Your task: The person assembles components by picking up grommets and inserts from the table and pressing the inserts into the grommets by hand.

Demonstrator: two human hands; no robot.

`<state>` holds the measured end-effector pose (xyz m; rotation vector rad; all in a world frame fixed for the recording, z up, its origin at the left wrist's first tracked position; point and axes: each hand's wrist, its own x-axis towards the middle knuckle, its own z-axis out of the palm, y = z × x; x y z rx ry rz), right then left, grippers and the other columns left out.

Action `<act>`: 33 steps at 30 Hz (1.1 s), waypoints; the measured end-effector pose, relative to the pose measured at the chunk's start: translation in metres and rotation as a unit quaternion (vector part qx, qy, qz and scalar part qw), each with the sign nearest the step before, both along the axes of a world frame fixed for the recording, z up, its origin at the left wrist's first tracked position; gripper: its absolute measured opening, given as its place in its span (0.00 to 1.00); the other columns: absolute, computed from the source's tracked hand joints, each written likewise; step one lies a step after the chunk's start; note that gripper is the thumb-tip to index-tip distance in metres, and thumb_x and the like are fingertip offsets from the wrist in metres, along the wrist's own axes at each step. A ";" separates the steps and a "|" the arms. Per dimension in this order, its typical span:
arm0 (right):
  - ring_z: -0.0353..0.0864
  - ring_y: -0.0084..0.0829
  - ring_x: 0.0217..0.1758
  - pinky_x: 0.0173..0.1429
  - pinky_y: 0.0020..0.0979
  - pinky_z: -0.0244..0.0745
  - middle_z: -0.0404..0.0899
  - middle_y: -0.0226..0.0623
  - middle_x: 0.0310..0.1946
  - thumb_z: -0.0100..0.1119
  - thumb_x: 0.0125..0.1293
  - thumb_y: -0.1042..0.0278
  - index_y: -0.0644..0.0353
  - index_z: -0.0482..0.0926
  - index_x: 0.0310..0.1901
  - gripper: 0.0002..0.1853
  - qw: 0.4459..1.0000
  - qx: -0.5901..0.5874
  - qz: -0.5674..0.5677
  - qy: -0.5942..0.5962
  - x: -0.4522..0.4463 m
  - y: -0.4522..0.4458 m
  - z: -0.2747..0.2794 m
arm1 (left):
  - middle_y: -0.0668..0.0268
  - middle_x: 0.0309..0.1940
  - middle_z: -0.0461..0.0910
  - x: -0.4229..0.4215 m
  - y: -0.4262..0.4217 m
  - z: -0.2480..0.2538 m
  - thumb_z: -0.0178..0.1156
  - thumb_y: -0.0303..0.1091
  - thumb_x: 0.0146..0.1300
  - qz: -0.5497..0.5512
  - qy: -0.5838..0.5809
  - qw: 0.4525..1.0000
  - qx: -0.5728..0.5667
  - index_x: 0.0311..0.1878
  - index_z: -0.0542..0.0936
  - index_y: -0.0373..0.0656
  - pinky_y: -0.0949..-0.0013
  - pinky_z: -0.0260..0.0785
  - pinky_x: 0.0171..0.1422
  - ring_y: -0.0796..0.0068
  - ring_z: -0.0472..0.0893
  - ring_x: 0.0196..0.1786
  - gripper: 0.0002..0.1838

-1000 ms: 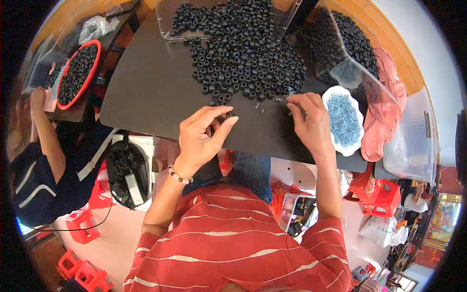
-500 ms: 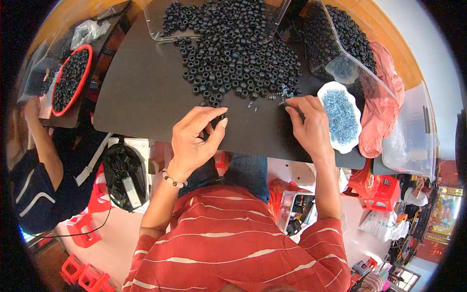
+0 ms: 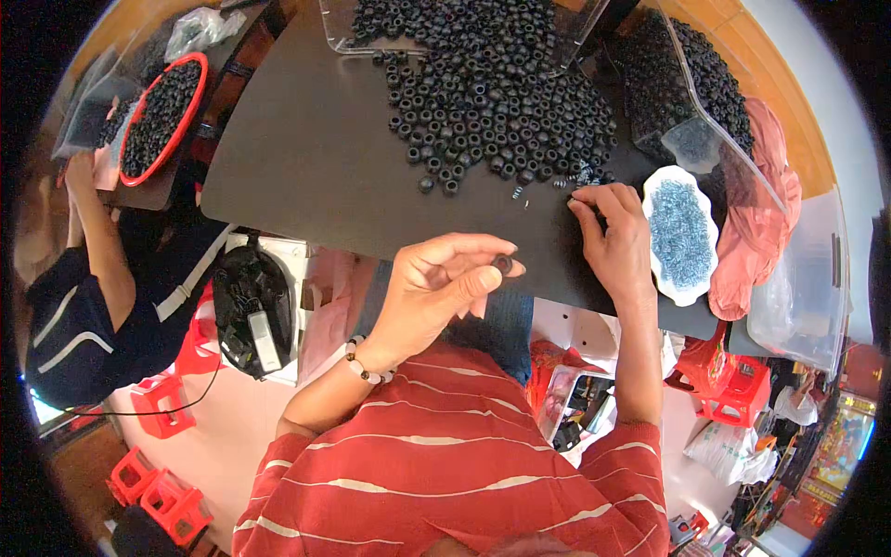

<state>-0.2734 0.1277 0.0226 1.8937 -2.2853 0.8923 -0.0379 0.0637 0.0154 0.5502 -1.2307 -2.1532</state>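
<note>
My left hand (image 3: 422,295) pinches one black bead (image 3: 502,264) between thumb and fingertips, just off the near edge of the dark table (image 3: 297,139). The bead's hole faces up. My right hand (image 3: 614,237) rests on the table with thumb and forefinger drawn together; whatever lies between them is too small to make out. Just beyond those fingertips lie a few tiny silvery, ribbed pieces (image 3: 583,174). A large heap of black beads (image 3: 501,111) spreads across the table above both hands. Beside my right hand stands a white scalloped dish (image 3: 708,232) of small blue-grey pieces.
Clear plastic boxes (image 3: 687,84) with black beads stand at the back. A pink cloth (image 3: 756,213) lies at the right. At the left, another person's arm (image 3: 107,251) reaches towards a red-rimmed basket (image 3: 197,111) of beads. Red stools (image 3: 733,385) stand on the floor.
My left hand has moved back from the heap towards my body and turned, so the pinched bead shows. My right hand stays beside the dish. The view has shifted slightly.
</note>
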 end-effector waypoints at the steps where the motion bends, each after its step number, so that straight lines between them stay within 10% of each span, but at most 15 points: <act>1: 0.76 0.44 0.41 0.44 0.40 0.73 0.78 0.41 0.34 0.63 0.57 0.74 0.59 0.79 0.35 0.05 1.000 -0.001 0.000 -0.001 0.000 0.000 0.000 | 0.58 0.40 0.84 0.000 0.001 -0.001 0.65 0.37 0.63 -0.010 0.001 1.000 0.016 0.53 0.79 0.38 0.82 0.66 0.26 0.87 0.72 0.22 0.18; 33: 0.77 0.41 0.38 0.43 0.36 0.73 0.80 0.41 0.33 0.64 0.55 0.77 0.61 0.82 0.37 0.07 0.997 -0.050 0.007 -0.057 0.006 0.006 -0.011 | 0.70 0.33 0.81 0.001 0.010 -0.012 0.68 0.24 0.57 0.018 0.006 1.000 0.008 0.47 0.82 0.38 0.83 0.66 0.32 0.89 0.72 0.27 0.14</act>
